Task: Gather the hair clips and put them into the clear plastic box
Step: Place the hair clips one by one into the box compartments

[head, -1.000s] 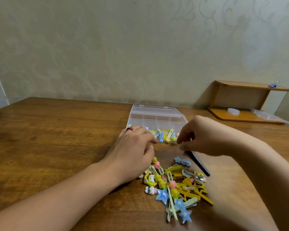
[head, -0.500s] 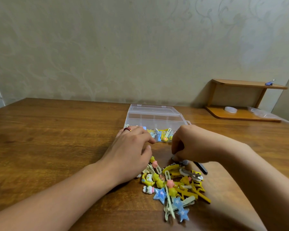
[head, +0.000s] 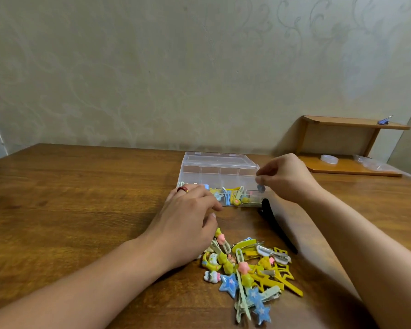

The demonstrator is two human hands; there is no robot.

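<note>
A clear plastic box stands open at the table's middle, with several coloured hair clips in its front compartments. My right hand pinches a small blue clip above the box's right front corner. A pile of yellow, blue and pink hair clips lies on the wood nearer to me. My left hand rests with curled fingers between the box and the pile, its fingertips hidden; what it holds is unclear. A long black clip lies right of the pile.
A small wooden shelf sits at the back right, holding a white roll, a plastic bag and a blue binder clip on top. The wall runs close behind the box. Bare wooden table spreads to the left.
My right hand dipped to the pile, picked up a small blue clip and rose with it to the box's right front corner. The left hand stayed in place.
</note>
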